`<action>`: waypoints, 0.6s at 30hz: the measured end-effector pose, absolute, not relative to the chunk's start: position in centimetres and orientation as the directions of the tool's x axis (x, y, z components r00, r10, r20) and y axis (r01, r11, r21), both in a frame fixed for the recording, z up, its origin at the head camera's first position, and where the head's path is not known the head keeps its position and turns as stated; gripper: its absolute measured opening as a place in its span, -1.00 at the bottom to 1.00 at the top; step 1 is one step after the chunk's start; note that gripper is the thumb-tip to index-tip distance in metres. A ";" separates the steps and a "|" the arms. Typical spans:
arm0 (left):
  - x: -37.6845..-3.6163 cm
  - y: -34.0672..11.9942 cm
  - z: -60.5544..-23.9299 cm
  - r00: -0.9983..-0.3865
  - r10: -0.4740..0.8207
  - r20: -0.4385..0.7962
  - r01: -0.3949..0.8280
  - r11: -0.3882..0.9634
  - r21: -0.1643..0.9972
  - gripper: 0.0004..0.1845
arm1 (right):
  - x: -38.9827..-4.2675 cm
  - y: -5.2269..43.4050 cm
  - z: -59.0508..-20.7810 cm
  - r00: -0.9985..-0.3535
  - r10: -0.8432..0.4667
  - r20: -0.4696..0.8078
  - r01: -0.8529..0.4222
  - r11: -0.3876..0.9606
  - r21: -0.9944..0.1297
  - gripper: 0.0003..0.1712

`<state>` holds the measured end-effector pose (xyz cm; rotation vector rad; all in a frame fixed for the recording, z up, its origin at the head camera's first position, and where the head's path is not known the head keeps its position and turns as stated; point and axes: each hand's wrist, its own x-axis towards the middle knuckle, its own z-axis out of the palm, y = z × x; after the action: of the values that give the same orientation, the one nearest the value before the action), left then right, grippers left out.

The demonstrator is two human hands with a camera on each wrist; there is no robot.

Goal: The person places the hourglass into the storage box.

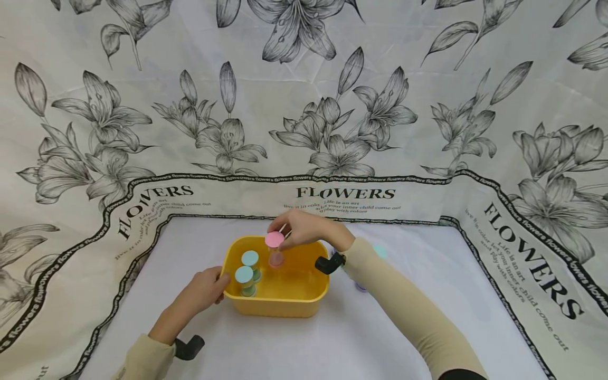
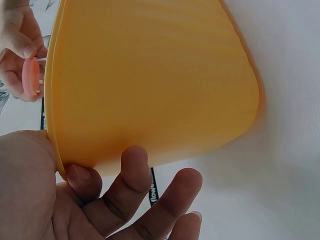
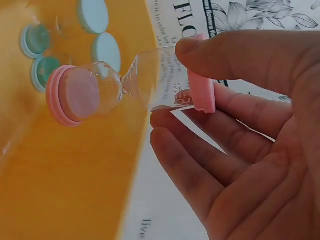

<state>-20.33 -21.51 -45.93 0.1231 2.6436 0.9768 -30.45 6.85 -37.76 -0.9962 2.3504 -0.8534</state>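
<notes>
A pink-capped hourglass (image 3: 132, 85) is pinched near its upper cap between the thumb and fingers of my right hand (image 1: 304, 228). In the head view it hangs upright over the inside of a yellow plastic tub (image 1: 299, 307), its lower cap below the rim. With thumb and fingers, my left hand (image 1: 204, 289) grips the tub's left rim; in the left wrist view the other fingers (image 2: 186, 187) spread below the wall. Two hourglasses with pale green caps stand inside at the tub's left, the nearer hourglass (image 1: 244, 275) in front of the farther hourglass (image 1: 250, 258).
Right of the tub, partly hidden behind the right forearm, are a mint-coloured cap (image 1: 380, 251) and a purple base (image 1: 361, 287). A white cloth (image 1: 380, 338) covers the table. Behind it rises a flower-printed curtain (image 1: 304, 121).
</notes>
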 end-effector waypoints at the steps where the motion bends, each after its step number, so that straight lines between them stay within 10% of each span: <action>1: -20.3 -21.5 -45.9 -0.946 0.188 -0.265 -0.030 0.763 0.646 -0.69 | -30.5 6.6 -38.2 -0.635 -0.757 -0.157 -0.474 0.541 -0.695 -0.53; 18: -20.3 -21.5 -45.8 -0.948 0.191 -0.255 -0.021 0.761 0.649 -0.73 | -30.3 4.4 -42.2 -0.627 -0.749 -0.214 -0.487 0.592 -0.643 -0.53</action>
<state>-20.33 -21.46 -45.85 0.1319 2.6521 0.9820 -30.30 4.43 -42.20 -0.9843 2.3534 -0.7500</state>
